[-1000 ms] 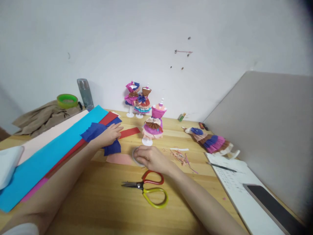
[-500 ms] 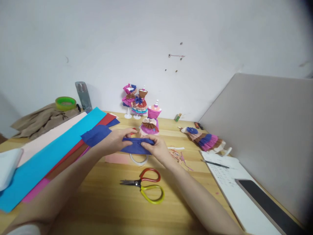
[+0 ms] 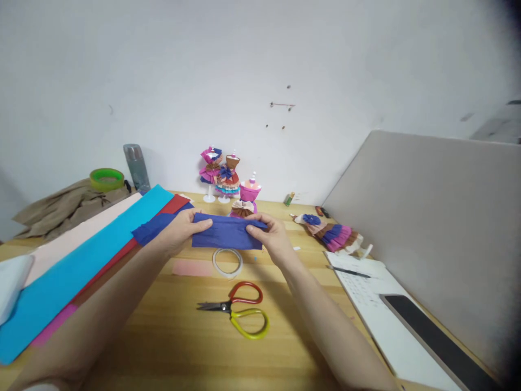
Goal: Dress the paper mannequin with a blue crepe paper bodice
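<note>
A strip of dark blue crepe paper (image 3: 226,233) stretches between my two hands above the table. My left hand (image 3: 184,229) pinches its left end, thumb in front. At the right end, my right hand (image 3: 269,235) grips the upper edge between thumb and fingers. Below the strip lie a roll of white tape (image 3: 228,263) and a flat pale pink paper piece (image 3: 192,267). Scissors with one red and one yellow handle (image 3: 236,308) rest nearer to me, blades to the left. Behind the strip stands a small dress form in pink paper (image 3: 249,194), its lower part hidden.
Coloured paper sheets (image 3: 93,255) spread along the left. Two dressed forms (image 3: 220,174) stand by the wall; another (image 3: 334,234) lies at right. Also there: a notebook (image 3: 358,296), a phone (image 3: 435,336), a grey panel (image 3: 439,217), a flask (image 3: 137,168) and green tape (image 3: 106,178).
The blue strip is now spread flatter and wider, with its front face showing more. My hands have moved a little apart. The whole view has shifted slightly.
</note>
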The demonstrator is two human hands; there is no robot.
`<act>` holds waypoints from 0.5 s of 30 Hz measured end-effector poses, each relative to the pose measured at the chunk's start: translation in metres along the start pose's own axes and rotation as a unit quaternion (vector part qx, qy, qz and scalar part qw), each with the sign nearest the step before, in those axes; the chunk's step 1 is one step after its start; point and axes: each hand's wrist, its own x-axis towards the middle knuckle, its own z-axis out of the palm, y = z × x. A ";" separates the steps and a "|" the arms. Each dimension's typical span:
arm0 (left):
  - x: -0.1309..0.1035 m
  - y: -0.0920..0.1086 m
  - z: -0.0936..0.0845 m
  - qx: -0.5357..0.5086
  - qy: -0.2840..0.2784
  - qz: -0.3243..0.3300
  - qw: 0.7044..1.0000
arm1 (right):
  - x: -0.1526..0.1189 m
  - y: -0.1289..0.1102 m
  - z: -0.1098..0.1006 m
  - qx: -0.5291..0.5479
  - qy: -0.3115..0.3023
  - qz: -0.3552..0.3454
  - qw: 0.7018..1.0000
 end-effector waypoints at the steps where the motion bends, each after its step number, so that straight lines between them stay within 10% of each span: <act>1: 0.003 0.000 0.002 -0.015 0.007 0.012 1.000 | 0.000 -0.003 -0.001 0.009 0.007 -0.002 1.000; 15: 0.054 0.020 0.030 0.044 0.094 0.228 0.968 | 0.039 -0.020 -0.032 -0.034 0.083 -0.152 0.984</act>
